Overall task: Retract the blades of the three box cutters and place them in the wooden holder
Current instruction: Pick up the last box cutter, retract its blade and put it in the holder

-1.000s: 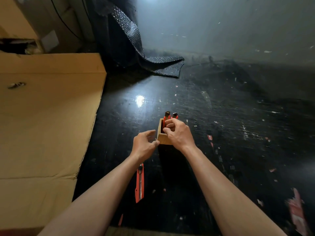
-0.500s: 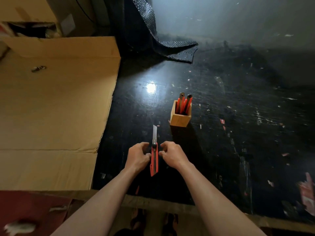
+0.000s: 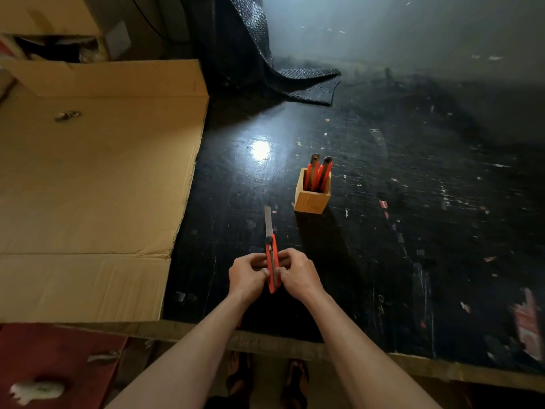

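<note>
A red box cutter (image 3: pixel 271 258) is held above the black table between both hands, its grey blade extended and pointing away from me. My left hand (image 3: pixel 247 273) grips its left side and my right hand (image 3: pixel 298 274) grips its right side, thumbs on top of the handle. A square wooden holder (image 3: pixel 311 200) stands upright just beyond and to the right. Two red box cutters (image 3: pixel 317 172) stand in it, their dark ends sticking out of the top.
A large flat cardboard sheet (image 3: pixel 88 178) covers the table's left part. Dark bubble wrap (image 3: pixel 265 54) hangs down at the back. The table's wooden front edge (image 3: pixel 295 346) runs below my forearms. A red surface (image 3: pixel 53 358) lies at the lower left.
One second ago my hands were at the holder while this cutter lay on the table. Both hands have since taken it and lifted it in front of me.
</note>
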Motion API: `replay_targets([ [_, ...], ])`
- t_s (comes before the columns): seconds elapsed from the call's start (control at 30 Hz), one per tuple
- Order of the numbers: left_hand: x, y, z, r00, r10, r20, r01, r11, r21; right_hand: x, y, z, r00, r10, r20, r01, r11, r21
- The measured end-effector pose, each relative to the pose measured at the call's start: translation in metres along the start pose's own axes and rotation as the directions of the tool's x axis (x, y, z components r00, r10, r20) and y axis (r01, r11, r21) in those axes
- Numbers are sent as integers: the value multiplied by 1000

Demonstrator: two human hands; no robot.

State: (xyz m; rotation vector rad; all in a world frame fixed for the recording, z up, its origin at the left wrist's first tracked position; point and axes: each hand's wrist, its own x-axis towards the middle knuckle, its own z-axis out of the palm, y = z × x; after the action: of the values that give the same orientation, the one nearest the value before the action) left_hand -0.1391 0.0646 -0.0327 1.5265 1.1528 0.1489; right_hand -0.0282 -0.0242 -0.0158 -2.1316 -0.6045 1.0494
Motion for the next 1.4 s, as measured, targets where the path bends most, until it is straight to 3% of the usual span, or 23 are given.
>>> replay_targets([
  [0.17,4,32,-10,999,25,37,-18,982,-188,0,-22,-25,994,-91,-55,96,991,96],
  [0.33,5,85,-21,988,138,68,-112,948,-299,0,-47,-54,968,-209,-139,232,956,178],
  [0.5,3,132,-32,961,233,149,-165,916,-367,-4,-71,-90,935,-301,-190,341,908,243],
  [0.67,-3,170,-35,936,322,140,-242,880,-410,-12,-94,-122,905,-363,-221,411,880,239],
  [0.83,-10,198,-33,900,409,152,-316,852,-417,-20,-124,-151,787,-490,-375,543,839,42],
  [1.0,-15,222,-26,870,454,193,-346,840,-419,-28,-151,-180,706,-570,-419,584,804,-110],
  [1.4,-19,244,-17,879,440,183,-323,832,-451,-28,-142,-200,699,-619,-357,601,780,-176],
])
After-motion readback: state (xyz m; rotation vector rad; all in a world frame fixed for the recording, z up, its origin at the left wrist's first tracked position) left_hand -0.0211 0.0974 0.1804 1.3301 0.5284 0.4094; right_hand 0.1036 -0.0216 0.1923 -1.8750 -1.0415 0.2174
